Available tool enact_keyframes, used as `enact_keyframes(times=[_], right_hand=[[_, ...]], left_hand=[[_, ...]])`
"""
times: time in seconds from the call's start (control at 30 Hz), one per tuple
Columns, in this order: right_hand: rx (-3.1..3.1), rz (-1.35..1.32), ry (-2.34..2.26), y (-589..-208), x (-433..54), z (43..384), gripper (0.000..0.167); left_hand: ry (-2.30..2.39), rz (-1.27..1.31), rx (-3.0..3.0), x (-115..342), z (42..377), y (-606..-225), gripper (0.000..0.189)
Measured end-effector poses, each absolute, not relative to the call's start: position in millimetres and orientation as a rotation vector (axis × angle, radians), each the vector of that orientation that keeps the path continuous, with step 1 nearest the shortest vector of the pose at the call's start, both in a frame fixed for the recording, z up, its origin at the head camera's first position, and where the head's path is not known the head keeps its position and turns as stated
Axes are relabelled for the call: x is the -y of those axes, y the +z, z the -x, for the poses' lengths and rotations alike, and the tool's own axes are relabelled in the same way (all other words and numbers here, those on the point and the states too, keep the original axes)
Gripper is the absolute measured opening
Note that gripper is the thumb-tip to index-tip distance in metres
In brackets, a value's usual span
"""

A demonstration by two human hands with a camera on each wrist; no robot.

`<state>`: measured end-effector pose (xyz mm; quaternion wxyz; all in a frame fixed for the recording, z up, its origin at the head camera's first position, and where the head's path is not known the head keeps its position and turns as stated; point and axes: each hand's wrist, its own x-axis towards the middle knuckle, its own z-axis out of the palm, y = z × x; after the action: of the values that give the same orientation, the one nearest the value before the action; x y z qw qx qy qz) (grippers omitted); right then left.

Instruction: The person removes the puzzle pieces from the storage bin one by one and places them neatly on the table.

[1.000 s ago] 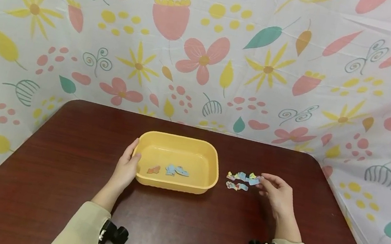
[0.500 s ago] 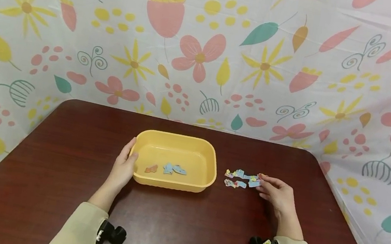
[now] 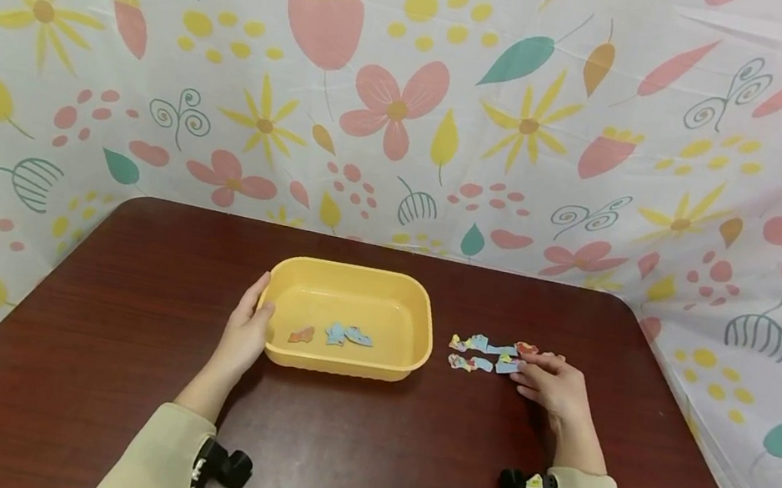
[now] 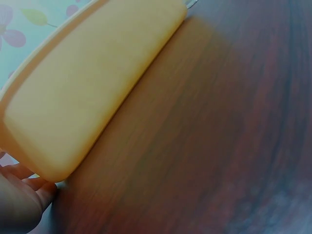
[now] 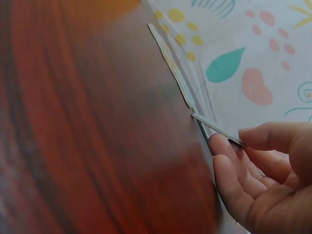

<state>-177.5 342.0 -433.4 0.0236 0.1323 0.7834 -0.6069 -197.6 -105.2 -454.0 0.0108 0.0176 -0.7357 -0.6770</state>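
My left hand [image 3: 245, 332] grips the left end of a yellow plastic basin [image 3: 342, 367], thumb at the rim and fingers along the outside. In the left wrist view, fingers [image 4: 36, 183] touch the basin's corner. My right hand [image 3: 557, 391] pinches a light blue and yellow jigsaw piece [image 3: 507, 366]. The right wrist view shows this piece [image 5: 219, 128] tilted, its far edge low by the table. It is at the right end of a lower row of joined pieces [image 3: 470, 364]. Just beyond runs an upper row [image 3: 478, 343], whose reddish right end [image 3: 527, 349] is partly hidden by my fingers.
Inside the basin lie an orange piece [image 3: 301, 335] and light blue pieces [image 3: 347, 335]. The dark wooden table [image 3: 359, 458] ends at a floral cloth [image 3: 396, 110] behind and on both sides.
The pinched piece has moved nearer to me, from beside the upper row to the end of the lower one, uncovering more of the reddish piece. My left hand stays on the basin.
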Motion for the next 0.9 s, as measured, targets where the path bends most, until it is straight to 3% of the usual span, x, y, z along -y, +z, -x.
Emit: enact_keyframes(times=[0.9], right_hand=[[-2.463, -0.561, -1.799, -425.2, -346.1, 174.9, 0.05]], left_hand=[[-2.128, -0.027, 2.305, 105.5, 194.8, -452.7, 0.052]])
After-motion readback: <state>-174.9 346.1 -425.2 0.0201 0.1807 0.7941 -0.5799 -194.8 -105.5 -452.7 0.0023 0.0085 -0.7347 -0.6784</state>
